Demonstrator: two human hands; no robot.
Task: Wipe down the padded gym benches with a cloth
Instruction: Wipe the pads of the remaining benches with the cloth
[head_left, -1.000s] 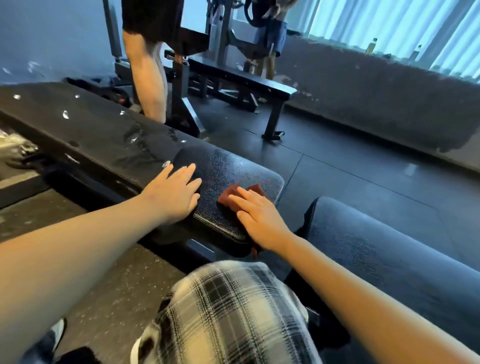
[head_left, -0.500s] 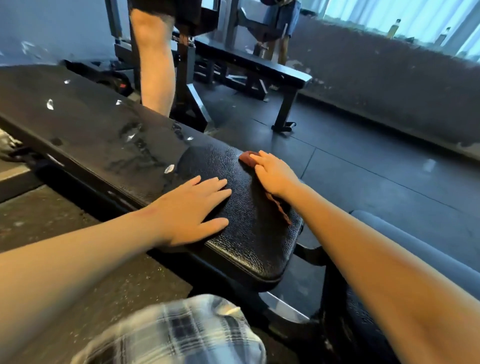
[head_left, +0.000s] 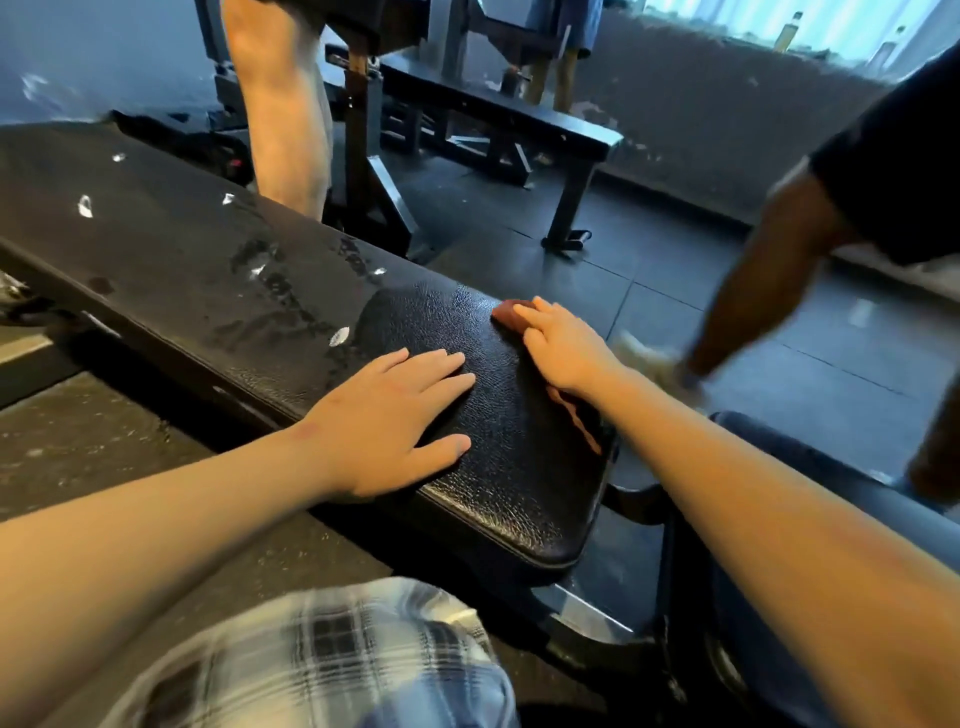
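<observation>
Two hands on the padded black tabletop (head_left: 519, 493): we lay our left hand (head_left: 384, 415) flat by its near edge, grip apart, fingers spread. Our right hand (head_left: 563, 345) presses the red-brown cloth (head_left: 511, 314) against the far edge, grip apart, fingers straight over it. Wet streaks (head_left: 270, 296) and white flecks (head_left: 339, 336) mark the surface to the left. Another person's leg (head_left: 769, 275) shows blurred at right
</observation>
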